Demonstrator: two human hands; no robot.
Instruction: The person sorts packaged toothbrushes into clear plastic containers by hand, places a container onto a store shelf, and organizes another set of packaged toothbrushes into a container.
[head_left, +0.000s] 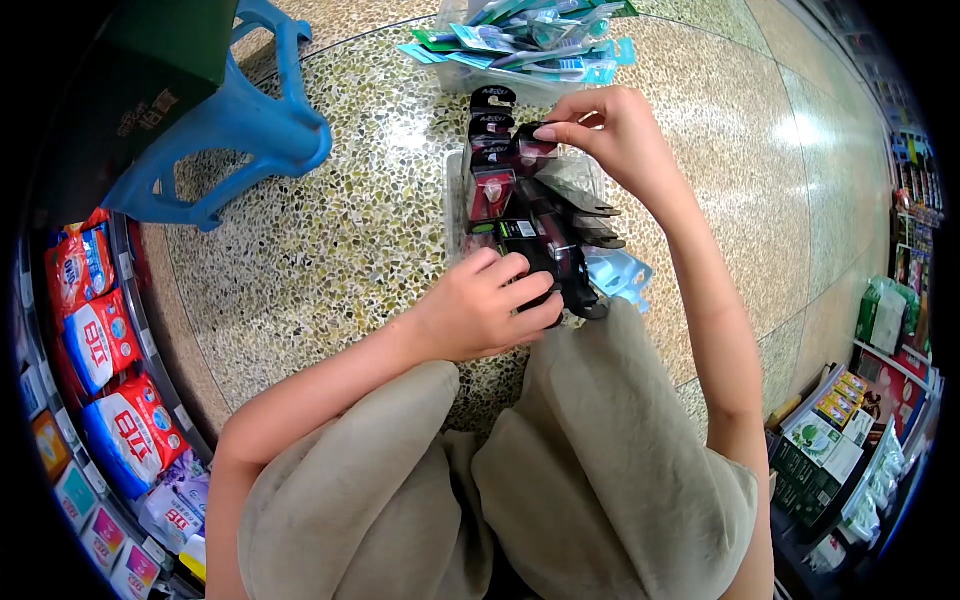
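Observation:
A clear plastic bin (453, 205) stands on the floor before my knees, filled with black-carded packs in clear plastic, some with dark red contents. Thumb and forefinger of my right hand (625, 135) are closed on the top of one dark red pack (535, 152) at the bin's far end. At the near end, my left hand (490, 305) curls its fingers over several black packs (550, 240); its fingertips are partly hidden. Another dark red pack (491, 195) stands at the left side of the bin. A light blue pack (618, 275) lies at the near right.
Just beyond is a clear container (470, 82) heaped with toothbrush packs (545, 40). A blue plastic stool (245, 135) with a dark green box (150, 90) on it stands at left. Shelves hold detergent bags (130, 430) at left and boxed goods (825, 435) at right.

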